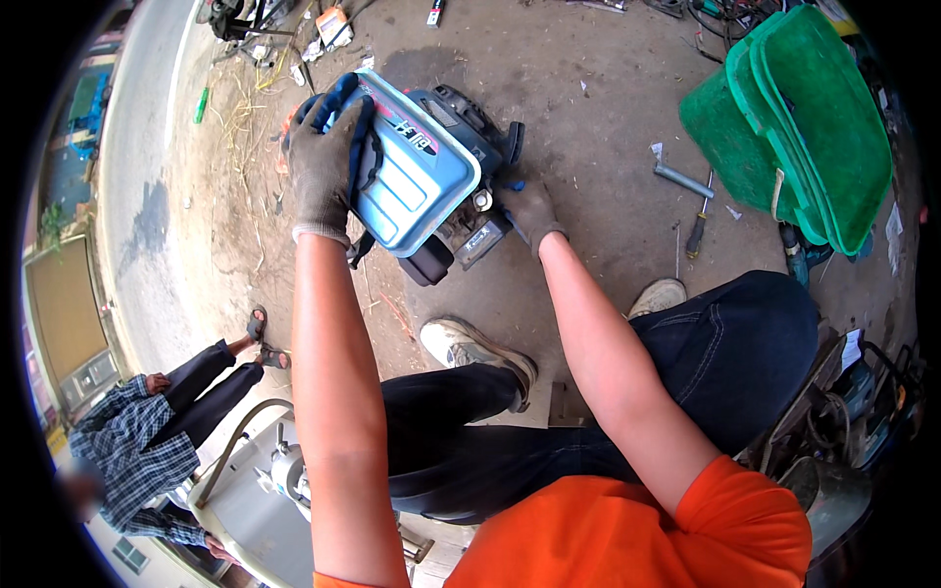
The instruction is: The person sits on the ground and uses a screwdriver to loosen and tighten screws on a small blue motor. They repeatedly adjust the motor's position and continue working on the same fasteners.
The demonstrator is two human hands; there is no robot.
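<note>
A small generator (490, 147) with a light-blue metal fuel tank (412, 171) on top stands tilted on the ground in front of me. Its dark engine parts show on the right and underneath. My left hand (328, 147), in a grey-and-blue work glove, grips the tank's left edge beside a black handle (370, 162). Lower on the right side, my gloved right hand (529, 211) closes on the engine part of the generator. Its fingertips are partly hidden there.
Green plastic bins (784, 127) lie at the right. A screwdriver (699, 230) and a metal tube (683, 180) rest on the ground nearby. Another person (147, 431) in a checked shirt is at the lower left, beside a pale machine (260, 500). Scrap parts (853, 402) crowd the right edge.
</note>
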